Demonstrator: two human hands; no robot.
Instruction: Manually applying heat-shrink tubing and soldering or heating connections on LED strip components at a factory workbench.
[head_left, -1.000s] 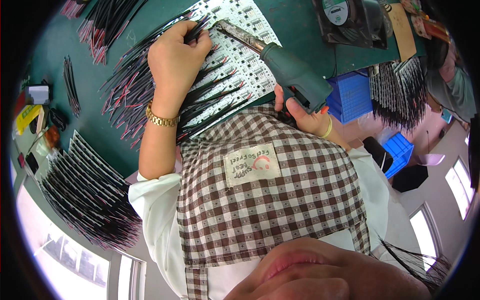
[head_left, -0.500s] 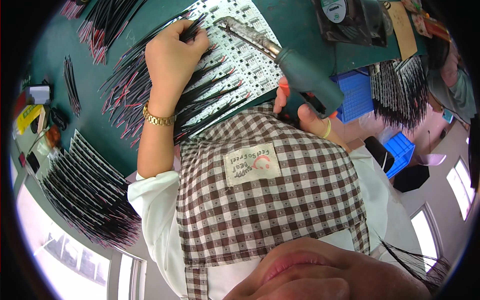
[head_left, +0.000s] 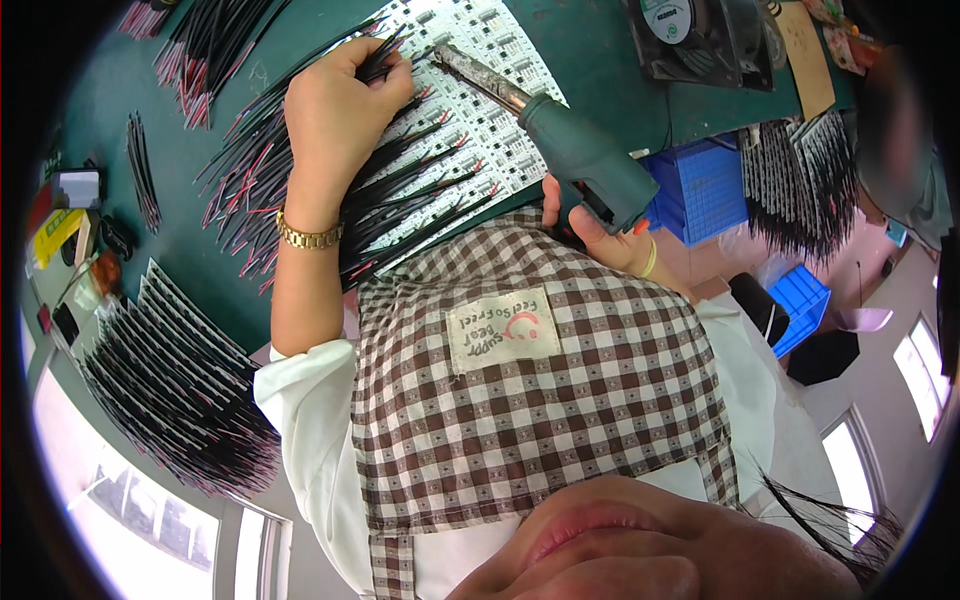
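Left fingers [head_left: 399, 84] around slim, smooth black wires [head_left: 379, 63]

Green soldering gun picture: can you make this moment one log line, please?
left hand: pinching black wires | right hand: holding green soldering gun | tip: at white circuit board, contact unclear
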